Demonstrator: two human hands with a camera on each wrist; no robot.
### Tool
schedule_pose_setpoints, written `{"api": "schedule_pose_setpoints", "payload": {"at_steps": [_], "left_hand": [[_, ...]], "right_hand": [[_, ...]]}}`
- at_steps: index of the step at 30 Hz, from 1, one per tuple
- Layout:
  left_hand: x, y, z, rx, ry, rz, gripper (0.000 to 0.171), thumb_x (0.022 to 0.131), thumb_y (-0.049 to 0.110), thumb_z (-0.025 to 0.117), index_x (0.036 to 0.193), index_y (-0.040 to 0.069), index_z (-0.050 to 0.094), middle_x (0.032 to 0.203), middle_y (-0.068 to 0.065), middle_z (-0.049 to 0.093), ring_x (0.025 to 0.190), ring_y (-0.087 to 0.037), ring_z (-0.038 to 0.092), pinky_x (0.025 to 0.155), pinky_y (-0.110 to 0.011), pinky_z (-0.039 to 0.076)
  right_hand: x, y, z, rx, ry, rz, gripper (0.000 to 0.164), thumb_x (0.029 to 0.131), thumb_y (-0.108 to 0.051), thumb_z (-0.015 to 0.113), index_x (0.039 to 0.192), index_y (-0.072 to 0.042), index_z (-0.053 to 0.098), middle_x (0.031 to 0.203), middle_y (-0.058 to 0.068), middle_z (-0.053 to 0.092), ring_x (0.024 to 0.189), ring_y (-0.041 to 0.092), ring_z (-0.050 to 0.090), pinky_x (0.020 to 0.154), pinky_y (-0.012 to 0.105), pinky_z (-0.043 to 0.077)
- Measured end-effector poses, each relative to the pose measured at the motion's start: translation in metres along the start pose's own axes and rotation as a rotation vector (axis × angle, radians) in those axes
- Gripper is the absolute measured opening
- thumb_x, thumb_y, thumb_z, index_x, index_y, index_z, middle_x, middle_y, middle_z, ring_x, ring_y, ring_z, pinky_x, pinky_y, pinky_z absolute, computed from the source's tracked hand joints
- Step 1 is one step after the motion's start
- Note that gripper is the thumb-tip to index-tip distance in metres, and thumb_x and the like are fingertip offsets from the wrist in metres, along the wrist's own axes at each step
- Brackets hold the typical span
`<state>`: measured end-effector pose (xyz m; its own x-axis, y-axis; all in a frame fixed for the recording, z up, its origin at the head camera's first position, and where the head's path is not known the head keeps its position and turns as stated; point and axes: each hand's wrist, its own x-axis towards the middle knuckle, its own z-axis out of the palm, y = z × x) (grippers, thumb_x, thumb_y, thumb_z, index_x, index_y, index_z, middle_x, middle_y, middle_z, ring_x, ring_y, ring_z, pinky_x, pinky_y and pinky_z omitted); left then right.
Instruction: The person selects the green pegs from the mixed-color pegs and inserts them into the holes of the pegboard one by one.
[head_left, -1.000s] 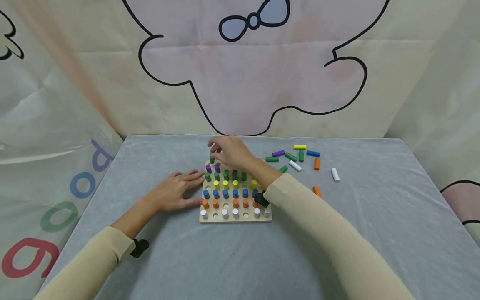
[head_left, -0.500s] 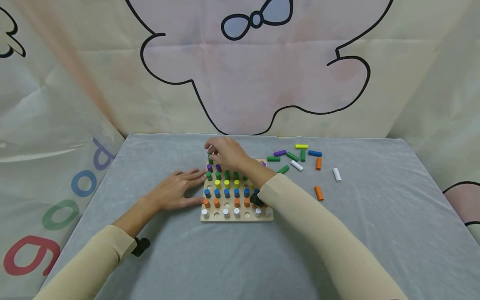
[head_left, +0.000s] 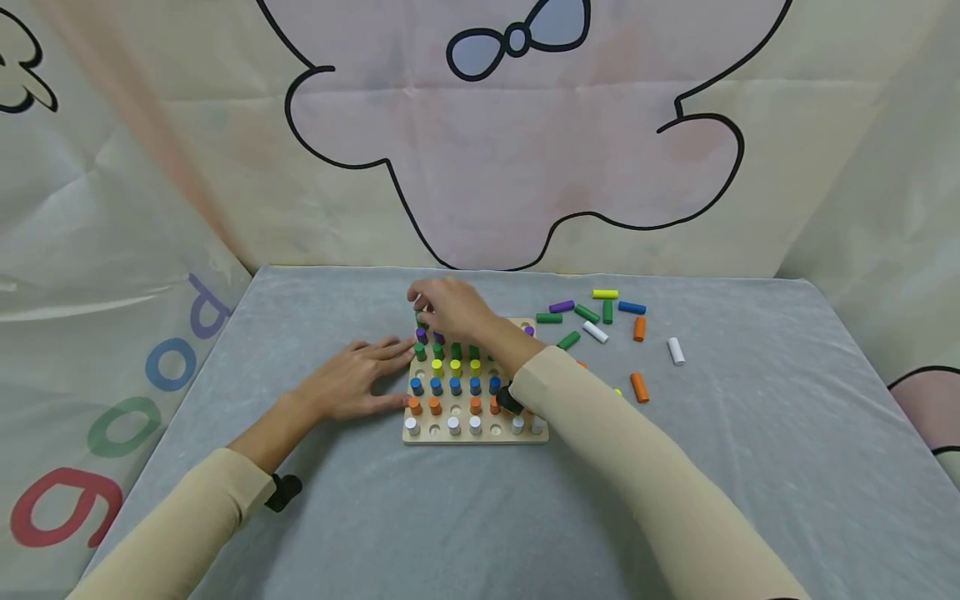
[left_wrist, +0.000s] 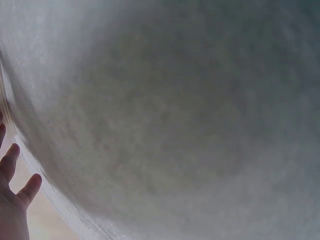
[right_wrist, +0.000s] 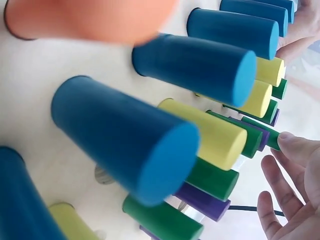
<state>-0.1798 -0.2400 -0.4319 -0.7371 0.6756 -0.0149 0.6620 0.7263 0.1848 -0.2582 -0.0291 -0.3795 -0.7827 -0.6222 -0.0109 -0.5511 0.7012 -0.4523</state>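
A wooden pegboard (head_left: 476, 440) holds upright rows of purple, green, yellow, blue, orange and white pegs, with a few bare holes. At its far left corner my right hand (head_left: 453, 308) pinches a green peg (head_left: 419, 319) between thumb and fingers. In the right wrist view the thumb (right_wrist: 295, 145) presses on that peg's end, and the peg stands in line behind the purple ones. My left hand (head_left: 352, 379) lies spread on the table, its fingertips at the board's left edge. My right forearm hides part of the board's right side.
Loose pegs lie right of the board, among them a yellow peg (head_left: 604, 294), a blue peg (head_left: 632, 307), a white peg (head_left: 676, 351) and an orange peg (head_left: 639, 387). A grey cloth (head_left: 360, 517) covers the table. A printed curtain (head_left: 480, 167) hangs behind.
My right hand has brought the green peg slightly down into the far left corner of the board, still pinching it. The left hand has stayed at the board's edge.
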Motion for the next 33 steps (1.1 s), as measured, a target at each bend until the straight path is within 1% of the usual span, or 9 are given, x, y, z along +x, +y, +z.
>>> {"api": "schedule_pose_setpoints", "payload": {"at_steps": [4,9,15,28,33], "left_hand": [[0.0006,0.0000,0.0003,0.002,0.001,0.002,0.079,0.092,0.064,0.055,0.150,0.011,0.045,0.159,-0.002,0.035,0.143,-0.029,0.038,0.107,-0.056,0.037],[0.0012,0.0002,-0.0003,-0.002,0.001,0.003,0.079,0.092,0.064,0.055,0.150,0.011,0.045,0.159,-0.002,0.035,0.143,-0.029,0.038,0.107,-0.057,0.037],[0.0007,-0.0005,-0.0007,0.000,-0.001,0.004,0.078,0.092,0.063,0.056,0.150,0.011,0.046,0.158,-0.002,0.035,0.143,-0.030,0.039,0.106,-0.057,0.037],[0.0011,0.0004,-0.0005,-0.005,-0.014,-0.008,0.078,0.092,0.063,0.056,0.150,0.010,0.045,0.159,-0.003,0.035,0.143,-0.030,0.037,0.107,-0.057,0.036],[0.0009,0.0004,-0.0007,-0.005,-0.010,-0.005,0.078,0.093,0.063,0.056,0.150,0.010,0.046,0.159,-0.003,0.035,0.143,-0.030,0.037,0.107,-0.057,0.036]], "right_hand": [[0.0007,-0.0009,-0.0009,-0.029,-0.003,0.004,0.031,0.098,-0.016,0.065,0.129,-0.009,0.063,0.118,0.001,0.071,0.109,0.015,0.065,0.094,0.034,0.050],[0.0011,-0.0016,-0.0028,-0.031,-0.010,0.018,0.031,0.098,-0.015,0.064,0.128,-0.009,0.063,0.118,0.001,0.071,0.109,0.015,0.065,0.095,0.034,0.050],[0.0023,-0.0021,-0.0037,-0.041,-0.027,0.011,0.030,0.098,-0.015,0.064,0.128,-0.009,0.063,0.117,0.001,0.071,0.108,0.015,0.066,0.094,0.034,0.050],[0.0032,-0.0009,-0.0047,-0.060,-0.028,0.018,0.030,0.098,-0.015,0.064,0.128,-0.009,0.063,0.116,0.001,0.071,0.107,0.015,0.066,0.093,0.034,0.050],[0.0046,-0.0013,-0.0030,-0.078,-0.050,0.006,0.031,0.097,-0.015,0.065,0.127,-0.009,0.063,0.115,0.001,0.071,0.107,0.015,0.066,0.093,0.034,0.050]]}}
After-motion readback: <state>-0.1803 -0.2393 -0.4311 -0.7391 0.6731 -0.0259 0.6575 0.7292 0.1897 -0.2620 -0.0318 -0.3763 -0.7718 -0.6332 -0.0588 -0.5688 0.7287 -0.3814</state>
